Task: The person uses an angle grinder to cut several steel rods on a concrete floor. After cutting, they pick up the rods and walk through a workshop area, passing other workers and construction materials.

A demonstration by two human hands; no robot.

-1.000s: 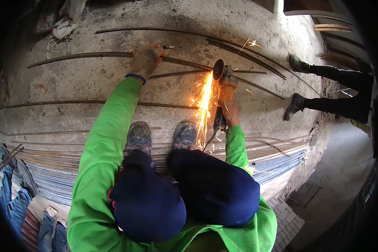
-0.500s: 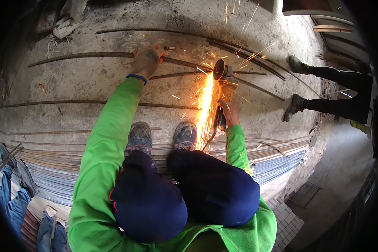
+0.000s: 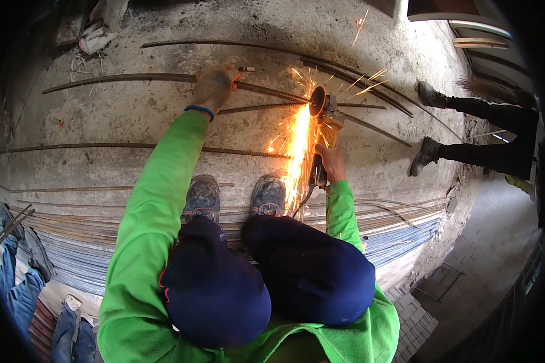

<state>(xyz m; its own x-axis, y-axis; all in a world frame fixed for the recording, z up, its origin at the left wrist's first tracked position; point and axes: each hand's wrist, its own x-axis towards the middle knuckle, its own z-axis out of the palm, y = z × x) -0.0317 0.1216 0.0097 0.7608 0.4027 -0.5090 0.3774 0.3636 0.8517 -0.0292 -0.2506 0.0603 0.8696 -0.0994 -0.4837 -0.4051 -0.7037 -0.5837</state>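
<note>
My left hand (image 3: 214,86), in a pale glove with orange fingertips, is closed around a ribbed steel rebar (image 3: 127,77) lying across the concrete floor. My right hand (image 3: 332,162) grips the body of a yellow and black angle grinder (image 3: 329,126). The grinder's cutting disc (image 3: 317,101) meets the rebar to the right of my left hand. From that contact a bright stream of sparks (image 3: 298,151) pours toward my right boot (image 3: 267,195). A second, thinner bar (image 3: 260,108) lies just below the held one, passing close to the disc.
More rebars (image 3: 91,146) lie across the floor, with a dense bundle of rods (image 3: 72,233) behind my boots. A person's dark-clad legs (image 3: 472,151) are at the right. The grinder's cord (image 3: 304,202) trails near my right boot. Jeans (image 3: 24,296) lie at lower left.
Sparks above the disc have changed shape and spread. The disc sits very slightly lower and further right; both hands keep their grips almost in place.
</note>
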